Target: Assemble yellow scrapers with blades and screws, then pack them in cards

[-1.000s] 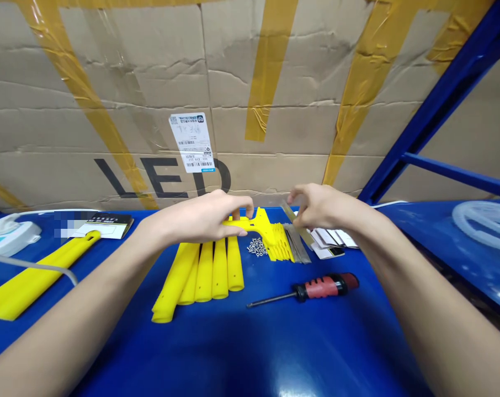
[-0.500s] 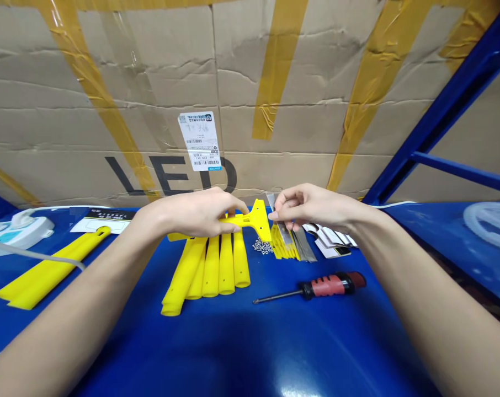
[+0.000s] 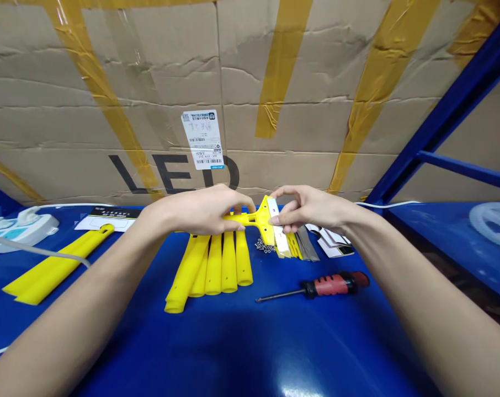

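Observation:
My left hand (image 3: pixel 217 212) is closed round the neck of a yellow scraper (image 3: pixel 265 220), its flared head pointing right. In my right hand (image 3: pixel 303 209) a flat metal blade (image 3: pixel 278 234) is pinched between thumb and fingers. The blade lies against the front edge of the scraper head; whether it sits in a slot cannot be made out. Below my left hand several yellow tube handles (image 3: pixel 212 270) lie side by side. Small screws and nuts (image 3: pixel 264 246) lie in a pile under the scraper head. Beside them are thin yellow strips (image 3: pixel 294 247) and a stack of grey blades (image 3: pixel 307 245).
A red and black screwdriver (image 3: pixel 330 285) lies in front on the blue table (image 3: pixel 250 342). White cards (image 3: pixel 333 241) are at right. More yellow handles (image 3: pixel 55 264) and a power strip (image 3: pixel 22 231) lie left. A taped cardboard box (image 3: pixel 241 82) stands behind.
My right hand has turned the blade and brought it left against the scraper head, its bright face now showing. My left hand keeps its hold, with the scraper head slightly turned.

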A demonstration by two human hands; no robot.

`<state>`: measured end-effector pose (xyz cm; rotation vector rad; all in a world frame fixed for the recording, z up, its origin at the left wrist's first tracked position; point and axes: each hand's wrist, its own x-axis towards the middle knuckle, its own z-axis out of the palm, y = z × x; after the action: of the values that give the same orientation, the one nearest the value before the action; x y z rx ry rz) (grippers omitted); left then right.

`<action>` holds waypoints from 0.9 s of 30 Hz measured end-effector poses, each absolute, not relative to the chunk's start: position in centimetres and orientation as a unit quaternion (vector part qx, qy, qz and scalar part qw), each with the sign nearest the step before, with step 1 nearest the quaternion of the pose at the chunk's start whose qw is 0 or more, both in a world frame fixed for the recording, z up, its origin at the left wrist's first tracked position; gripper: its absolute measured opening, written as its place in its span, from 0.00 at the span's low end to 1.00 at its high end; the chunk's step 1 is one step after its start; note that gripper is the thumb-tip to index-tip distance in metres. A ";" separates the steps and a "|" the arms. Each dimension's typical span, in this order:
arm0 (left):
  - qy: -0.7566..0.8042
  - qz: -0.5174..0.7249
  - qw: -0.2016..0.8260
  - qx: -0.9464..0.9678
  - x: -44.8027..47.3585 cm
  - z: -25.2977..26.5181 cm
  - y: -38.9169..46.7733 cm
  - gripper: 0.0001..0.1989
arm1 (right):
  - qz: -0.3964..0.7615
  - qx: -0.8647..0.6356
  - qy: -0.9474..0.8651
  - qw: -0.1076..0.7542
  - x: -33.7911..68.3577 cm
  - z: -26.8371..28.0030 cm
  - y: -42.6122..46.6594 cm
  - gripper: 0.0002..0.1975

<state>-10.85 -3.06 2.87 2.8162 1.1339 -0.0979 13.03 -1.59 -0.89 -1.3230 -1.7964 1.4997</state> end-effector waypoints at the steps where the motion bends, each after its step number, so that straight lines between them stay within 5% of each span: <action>1: 0.373 -0.031 0.053 0.926 -10.9 2.8 -3.0 0.19 | 0.551 -0.477 -0.646 0.226 13.0 -0.9 -1.6 0.25; 16: 0.378 -0.033 0.062 0.923 -10.9 2.7 -3.0 0.17 | 0.590 -0.473 -0.626 0.188 13.3 -1.5 -1.2 0.13; 27: 0.380 -0.046 0.063 0.922 -10.9 2.6 -2.8 0.16 | 0.554 -0.476 -0.650 0.210 13.0 -1.9 -1.0 0.15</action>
<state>-10.85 -2.84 2.63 2.7845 1.1482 -0.1378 12.98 -1.00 -1.89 -1.3220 -1.8070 1.5400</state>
